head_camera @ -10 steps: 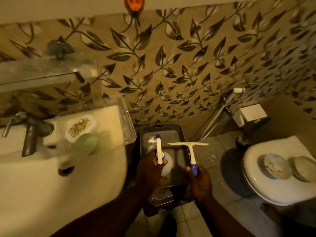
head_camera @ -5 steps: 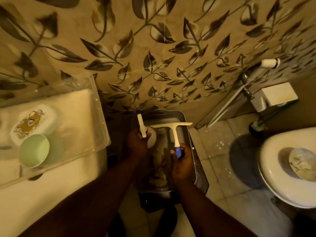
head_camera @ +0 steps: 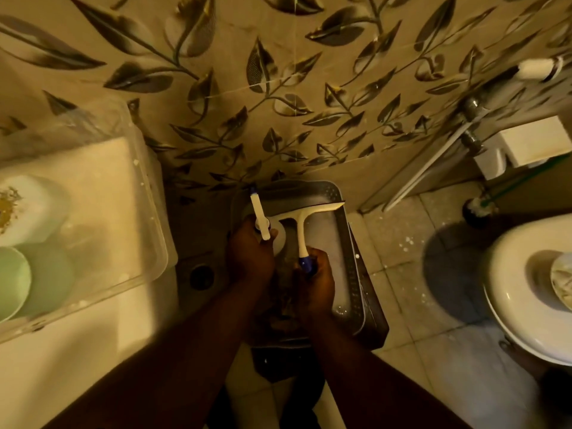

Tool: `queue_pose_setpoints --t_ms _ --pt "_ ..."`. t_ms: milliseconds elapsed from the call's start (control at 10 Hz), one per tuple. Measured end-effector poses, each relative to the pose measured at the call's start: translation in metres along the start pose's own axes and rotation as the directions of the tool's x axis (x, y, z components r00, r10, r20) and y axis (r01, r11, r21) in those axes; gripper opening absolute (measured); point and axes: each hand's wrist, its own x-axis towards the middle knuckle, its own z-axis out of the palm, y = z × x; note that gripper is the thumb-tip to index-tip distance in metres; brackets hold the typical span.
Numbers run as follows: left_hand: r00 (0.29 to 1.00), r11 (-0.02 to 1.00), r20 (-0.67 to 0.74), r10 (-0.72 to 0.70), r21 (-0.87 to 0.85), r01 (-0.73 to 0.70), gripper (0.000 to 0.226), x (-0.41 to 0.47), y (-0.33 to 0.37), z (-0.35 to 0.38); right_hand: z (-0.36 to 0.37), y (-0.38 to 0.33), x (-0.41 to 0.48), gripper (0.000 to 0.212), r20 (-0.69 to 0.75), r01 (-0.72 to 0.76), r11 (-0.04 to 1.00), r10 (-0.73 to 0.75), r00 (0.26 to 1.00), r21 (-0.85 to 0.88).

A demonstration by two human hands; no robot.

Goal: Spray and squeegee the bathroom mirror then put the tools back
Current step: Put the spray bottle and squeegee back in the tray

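My left hand (head_camera: 249,253) grips a white spray bottle (head_camera: 259,218) with a blue nozzle tip, its trigger head pointing toward the wall. Beside it, my right hand (head_camera: 315,274) holds the blue handle of a white squeegee (head_camera: 301,226), whose blade lies crosswise above the hand. Both tools hang low over a grey plastic bin (head_camera: 349,243) standing on the floor against the wall. A dark cloth lies in the bin under my hands. The mirror is out of view.
The sink counter carries a clear plastic tray (head_camera: 136,187) with a white dish (head_camera: 28,209) and a green bowl (head_camera: 18,286) at left. A white toilet (head_camera: 520,292) stands at right, with a bidet hose (head_camera: 439,162) and paper holder (head_camera: 526,144) on the leaf-patterned wall.
My view has tilted down and closer to the bin. Both hands have lowered the spray bottle and squeegee further into the grey bin, still gripping them.
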Motion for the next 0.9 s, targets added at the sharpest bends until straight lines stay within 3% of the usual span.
queue_pose_setpoints --t_ms 100,300,500,700,900 --pt "0.999 1.000 -0.034 -0.028 -0.004 0.028 0.030 -0.002 -0.006 0.001 0.006 -0.003 0.000 0.027 0.050 0.016 0.999 -0.014 0.999 -0.042" --pt "0.997 0.998 -0.067 -0.047 -0.041 0.044 0.030 -0.004 -0.017 0.006 0.005 0.012 0.007 0.022 -0.013 0.009 1.000 -0.009 1.000 -0.026" --pt "0.998 0.999 -0.048 -0.032 -0.020 0.031 0.030 -0.002 -0.018 0.008 0.003 0.023 0.011 0.026 -0.048 -0.011 0.995 0.016 0.999 0.103" --pt "0.999 0.999 -0.022 -0.030 -0.025 0.030 0.032 -0.001 -0.022 0.009 0.006 0.027 0.021 0.029 -0.045 -0.016 1.000 0.017 0.999 0.021" --pt "0.998 0.997 -0.030 -0.051 0.050 0.053 0.054 0.002 -0.038 0.014 -0.001 0.031 0.025 0.044 -0.079 0.022 0.986 -0.035 0.996 -0.165"
